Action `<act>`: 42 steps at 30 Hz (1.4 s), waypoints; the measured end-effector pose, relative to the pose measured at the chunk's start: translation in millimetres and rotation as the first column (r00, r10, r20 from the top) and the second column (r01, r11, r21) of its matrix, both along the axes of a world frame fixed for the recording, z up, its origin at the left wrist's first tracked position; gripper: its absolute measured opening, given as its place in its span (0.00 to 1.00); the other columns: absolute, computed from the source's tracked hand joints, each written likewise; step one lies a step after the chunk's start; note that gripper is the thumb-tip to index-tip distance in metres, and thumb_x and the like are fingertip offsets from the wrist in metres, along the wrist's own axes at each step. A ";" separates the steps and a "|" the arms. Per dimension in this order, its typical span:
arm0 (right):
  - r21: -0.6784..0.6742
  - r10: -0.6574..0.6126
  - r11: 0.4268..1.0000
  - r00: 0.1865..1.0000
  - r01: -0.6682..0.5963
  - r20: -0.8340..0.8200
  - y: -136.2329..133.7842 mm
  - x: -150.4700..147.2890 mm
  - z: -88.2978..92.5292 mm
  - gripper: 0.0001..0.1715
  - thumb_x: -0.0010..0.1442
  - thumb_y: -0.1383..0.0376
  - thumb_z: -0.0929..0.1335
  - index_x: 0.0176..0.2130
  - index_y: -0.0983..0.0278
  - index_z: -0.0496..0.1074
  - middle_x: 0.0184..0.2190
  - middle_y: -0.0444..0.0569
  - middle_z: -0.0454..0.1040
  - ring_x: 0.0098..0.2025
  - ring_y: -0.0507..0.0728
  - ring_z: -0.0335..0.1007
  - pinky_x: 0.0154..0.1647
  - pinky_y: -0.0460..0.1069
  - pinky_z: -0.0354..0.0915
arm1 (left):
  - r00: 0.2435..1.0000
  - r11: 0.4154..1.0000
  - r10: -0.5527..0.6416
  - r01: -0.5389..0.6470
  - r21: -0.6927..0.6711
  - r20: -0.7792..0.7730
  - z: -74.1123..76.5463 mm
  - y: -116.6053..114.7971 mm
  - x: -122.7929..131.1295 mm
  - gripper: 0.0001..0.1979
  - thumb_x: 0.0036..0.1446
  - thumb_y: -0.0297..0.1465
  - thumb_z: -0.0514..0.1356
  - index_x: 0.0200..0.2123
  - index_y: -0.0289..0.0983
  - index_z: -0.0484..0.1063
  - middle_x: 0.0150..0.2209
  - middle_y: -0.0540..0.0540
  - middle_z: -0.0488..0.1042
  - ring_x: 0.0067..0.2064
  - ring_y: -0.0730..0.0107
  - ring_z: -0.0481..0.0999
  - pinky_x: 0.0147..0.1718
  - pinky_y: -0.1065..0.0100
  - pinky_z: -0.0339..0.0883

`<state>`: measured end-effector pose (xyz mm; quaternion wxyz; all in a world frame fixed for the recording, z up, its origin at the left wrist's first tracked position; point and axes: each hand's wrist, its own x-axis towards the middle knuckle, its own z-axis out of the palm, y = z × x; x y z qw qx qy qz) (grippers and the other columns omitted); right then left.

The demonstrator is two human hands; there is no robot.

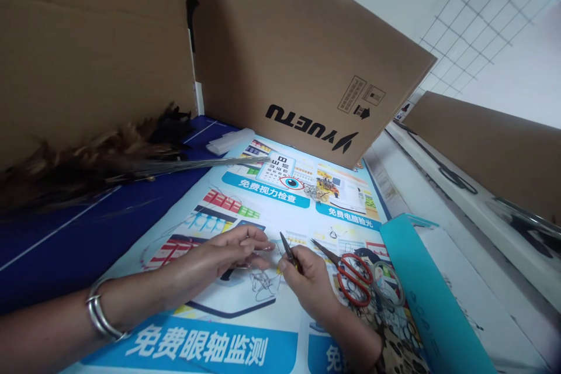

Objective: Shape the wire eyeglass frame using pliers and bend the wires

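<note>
My right hand (309, 280) is wrapped around a pair of fine-pointed pliers (288, 249), whose dark tips point up and to the left. My left hand (232, 252) faces it just to the left, with thumb and fingers drawn loosely together; anything pinched there is too small to make out. Below my left fingers lies a small tangle of thin wire (263, 283) on the printed sheet (289, 327). Red-handled scissors (354, 277) rest right beside my right hand, blades towards the upper left. A clear roll of tape (388, 283) lies against their handles.
Brown feathers (87, 155) lie at left, and a bundle of thin wires (205, 163) reaches over the sheet. Small metal pieces (316, 191) sit further back. Cardboard panels (280, 52) stand behind. At right are a turquoise box flap (433, 298) and dark rings (401, 318).
</note>
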<state>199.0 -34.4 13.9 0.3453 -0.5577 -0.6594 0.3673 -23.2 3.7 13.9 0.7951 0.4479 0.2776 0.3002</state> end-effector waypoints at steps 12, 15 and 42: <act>-0.006 0.016 1.000 1.000 -0.015 0.008 -0.5 0.3 1.8 0.11 0.58 0.60 0.64 0.26 0.63 0.65 0.23 0.40 0.59 0.26 0.51 0.54 0.27 0.46 0.52 | 0.999 0.998 0.010 -0.007 -0.064 0.046 -0.3 -0.4 1.8 0.10 0.64 0.37 0.59 0.46 0.40 0.71 0.51 0.41 0.75 0.54 0.53 0.72 0.52 0.57 0.59; -0.011 0.012 1.000 1.000 -0.012 0.021 -0.6 0.2 0.9 0.12 0.58 0.60 0.65 0.26 0.63 0.65 0.23 0.40 0.60 0.26 0.51 0.55 0.27 0.45 0.52 | 0.998 0.998 0.032 -0.029 -0.057 0.055 -2.1 0.1 2.0 0.09 0.63 0.35 0.60 0.45 0.40 0.72 0.49 0.42 0.76 0.53 0.55 0.72 0.47 0.61 0.60; 0.157 0.036 0.986 0.992 -0.054 0.120 4.5 4.2 -2.9 0.12 0.58 0.63 0.65 0.24 0.62 0.63 0.23 0.41 0.63 0.27 0.51 0.59 0.28 0.46 0.54 | 0.982 0.985 0.112 -0.089 -0.150 0.152 -5.5 0.8 3.3 0.06 0.59 0.28 0.65 0.41 0.38 0.74 0.37 0.45 0.77 0.42 0.63 0.76 0.42 0.66 0.66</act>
